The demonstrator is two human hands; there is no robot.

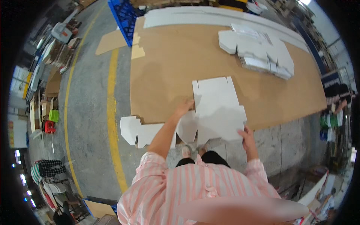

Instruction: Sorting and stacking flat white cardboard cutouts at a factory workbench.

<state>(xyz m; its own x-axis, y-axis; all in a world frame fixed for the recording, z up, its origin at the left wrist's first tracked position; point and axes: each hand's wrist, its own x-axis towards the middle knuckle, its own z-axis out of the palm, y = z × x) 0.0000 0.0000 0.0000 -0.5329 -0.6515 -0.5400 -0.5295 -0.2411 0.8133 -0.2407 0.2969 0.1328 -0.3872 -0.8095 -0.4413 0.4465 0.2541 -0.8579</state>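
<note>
A white cardboard box blank (219, 105), flat with cut flaps and slots, lies over the near edge of a brown-topped table (165, 75). My right hand (247, 137) grips its near right corner, the thumb on top and the other fingers partly hidden. At the blank's left edge rests my left hand (184, 107), fingers stretched toward the board and partly hidden by one another. White flaps (152, 133) reach left below my left forearm; whether they belong to the same blank I cannot tell.
A pile of white box blanks (262, 50) lies at the far right of the table. Long white board (210, 18) runs along the far edge. A blue plastic crate (122, 20) stands at the far left corner. Another person's arm (340, 106) shows at the right.
</note>
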